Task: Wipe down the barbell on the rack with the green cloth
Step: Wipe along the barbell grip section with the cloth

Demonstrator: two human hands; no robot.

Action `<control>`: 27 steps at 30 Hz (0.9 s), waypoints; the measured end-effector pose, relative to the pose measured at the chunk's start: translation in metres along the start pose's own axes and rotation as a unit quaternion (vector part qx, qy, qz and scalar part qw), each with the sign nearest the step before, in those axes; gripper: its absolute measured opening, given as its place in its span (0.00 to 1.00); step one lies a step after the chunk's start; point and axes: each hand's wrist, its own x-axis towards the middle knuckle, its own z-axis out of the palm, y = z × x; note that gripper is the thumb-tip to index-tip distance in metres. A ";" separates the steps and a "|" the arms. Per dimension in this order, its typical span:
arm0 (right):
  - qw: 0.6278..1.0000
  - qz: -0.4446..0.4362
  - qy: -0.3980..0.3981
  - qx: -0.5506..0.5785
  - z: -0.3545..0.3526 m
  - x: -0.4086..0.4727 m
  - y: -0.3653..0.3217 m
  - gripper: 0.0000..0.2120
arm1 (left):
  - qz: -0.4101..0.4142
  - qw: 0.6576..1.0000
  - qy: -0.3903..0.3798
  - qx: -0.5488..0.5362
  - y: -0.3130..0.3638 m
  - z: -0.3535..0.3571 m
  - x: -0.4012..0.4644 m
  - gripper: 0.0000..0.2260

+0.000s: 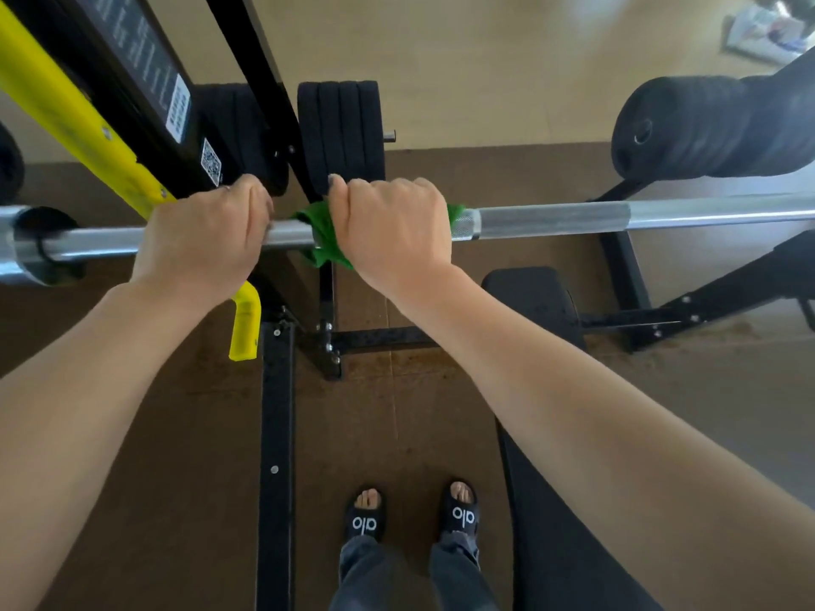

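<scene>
A silver barbell (573, 218) runs left to right across the view, resting on the black and yellow rack (66, 112). My right hand (392, 222) is wrapped over the bar with the green cloth (319, 231) bunched between palm and steel; cloth sticks out on both sides of the fist. My left hand (203, 235) grips the bare bar just to the left, close to the rack upright. The bar's left sleeve and collar (26, 249) show at the left edge.
Black weight plates (339, 130) hang on a peg behind the bar. A black padded roller (705, 125) sits at the back right. A black bench (542, 434) lies below to the right, beside my sandalled feet (410, 513). Rack base rails (275, 434) cross the brown floor.
</scene>
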 end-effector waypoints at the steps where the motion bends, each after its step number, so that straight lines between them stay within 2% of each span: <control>1: 0.999 -0.016 -0.028 -0.007 -0.003 -0.001 0.007 0.12 | -0.001 1.000 -0.001 0.000 0.001 -0.001 -0.001 0.11; 2: 0.997 -0.025 -0.066 -0.018 -0.006 -0.002 0.015 0.14 | -0.001 1.000 -0.003 -0.004 0.001 -0.002 -0.001 0.12; 4: 0.996 -0.007 -0.089 -0.024 -0.013 -0.011 0.044 0.16 | -0.017 1.000 0.001 -0.005 0.004 -0.006 -0.002 0.12; 6: 0.996 0.015 -0.073 -0.057 -0.021 -0.028 0.094 0.14 | -0.032 0.999 0.023 -0.005 0.019 -0.011 -0.001 0.14; 9: 0.989 0.119 -0.037 -0.081 -0.029 -0.053 0.166 0.20 | -0.020 0.997 0.050 -0.063 0.070 -0.015 0.020 0.15; 12: 0.980 0.179 -0.023 -0.083 -0.029 -0.060 0.195 0.24 | 0.006 0.994 0.052 -0.097 0.122 -0.011 0.048 0.17; 15: 0.976 0.177 -0.020 -0.122 -0.029 -0.058 0.183 0.24 | -0.026 0.994 0.044 -0.093 0.139 -0.002 0.059 0.18; 18: 0.974 0.168 -0.058 -0.142 -0.030 -0.044 0.149 0.25 | -0.047 0.991 0.052 -0.111 0.140 -0.001 0.058 0.17; 20: 0.981 0.127 -0.088 -0.118 -0.029 -0.035 0.120 0.23 | -0.048 0.990 0.049 -0.122 0.140 -0.004 0.057 0.17; 23: 0.981 0.047 -0.183 -0.046 -0.031 -0.015 0.106 0.18 | -0.062 0.992 0.028 -0.106 0.143 -0.004 0.059 0.18; 26: 0.959 0.061 -0.274 0.048 -0.041 -0.002 0.128 0.20 | -0.088 0.992 0.018 -0.085 0.143 -0.004 0.060 0.23; 27: 0.957 0.052 -0.280 0.055 -0.042 -0.005 0.136 0.19 | -0.094 0.992 0.014 -0.086 0.142 -0.003 0.060 0.23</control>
